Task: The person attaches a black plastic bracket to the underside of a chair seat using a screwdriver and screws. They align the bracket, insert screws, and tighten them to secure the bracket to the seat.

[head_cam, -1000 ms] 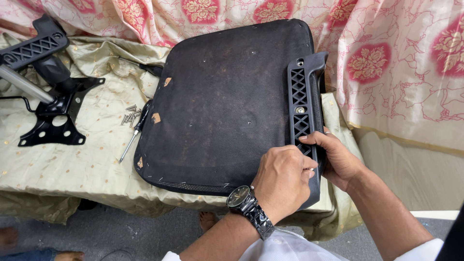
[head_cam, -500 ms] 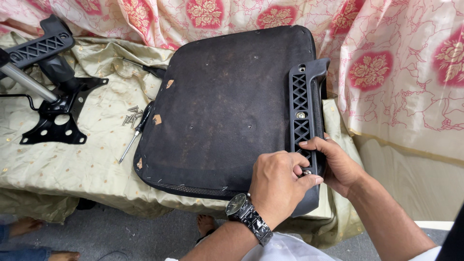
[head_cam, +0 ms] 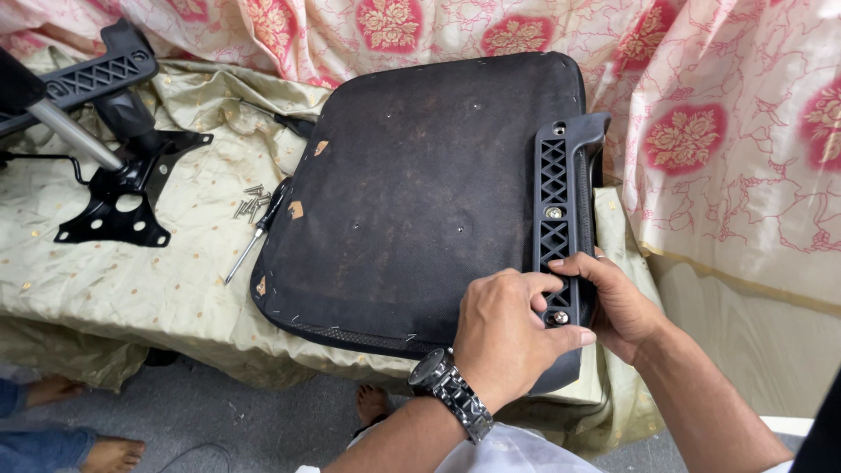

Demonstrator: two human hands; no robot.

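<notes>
Centrally: black fabric-covered chair seat base, underside up, on gold cloth-covered table. Black plastic lattice armrest bracket along right edge. Left hand pinching silver bolt; right hand gripping bracket. Loose screws, screwdriver nearby.

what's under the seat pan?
The seat pan lies on a gold cloth and overlaps a screwdriver at its left edge. Anything else beneath is hidden.

We see no packages, labels, signs or screens here, on the cloth-covered surface or anywhere around it.
</notes>
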